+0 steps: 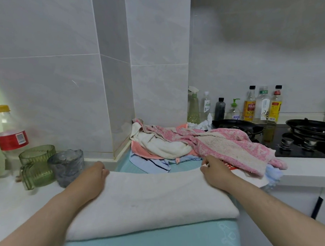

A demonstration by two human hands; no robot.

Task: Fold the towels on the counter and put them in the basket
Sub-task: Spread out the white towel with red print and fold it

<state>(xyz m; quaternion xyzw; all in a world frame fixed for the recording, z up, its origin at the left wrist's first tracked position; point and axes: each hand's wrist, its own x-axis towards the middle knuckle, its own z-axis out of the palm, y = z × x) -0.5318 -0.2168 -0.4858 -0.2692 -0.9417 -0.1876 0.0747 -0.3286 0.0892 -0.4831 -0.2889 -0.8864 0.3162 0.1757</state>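
Observation:
A white towel (pixel 151 200) lies folded double on a light blue cover (pixel 162 238) in front of me. My left hand (pixel 94 174) grips its far left corner, and my right hand (pixel 214 168) pinches its far right corner. Behind the towel sits a heap of unfolded towels: a pink patterned one (pixel 230 144) on top at the right, a cream one (pixel 164 143), a salmon one (pixel 140 151) and a pale blue one (pixel 155 164) underneath. No basket is in view.
Two glass jugs, green (pixel 37 164) and grey (pixel 67 166), and a soda bottle (pixel 9 135) stand at the left. Several bottles (pixel 249 108) line the back wall. A gas hob (pixel 306 136) with a dark pan (pixel 237 124) is at the right.

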